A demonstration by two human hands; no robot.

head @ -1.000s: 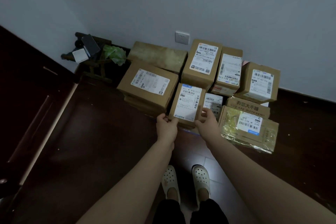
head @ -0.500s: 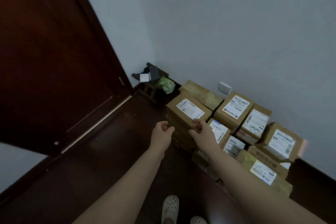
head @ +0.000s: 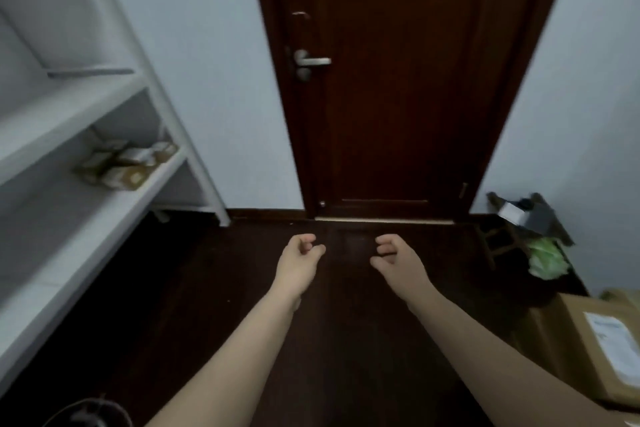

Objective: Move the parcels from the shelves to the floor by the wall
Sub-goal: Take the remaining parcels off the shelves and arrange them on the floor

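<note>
in front of the dark wooden door [head: 398,80], our left grip [head: 299,255] and right grip [head: 398,258] hang loosely curled, holding nothing. small brown cardboard parcels [head: 126,166] sit on the white shelf [head: 104,211] at left; we judge this the fetch step: turn there and lift one.
</note>
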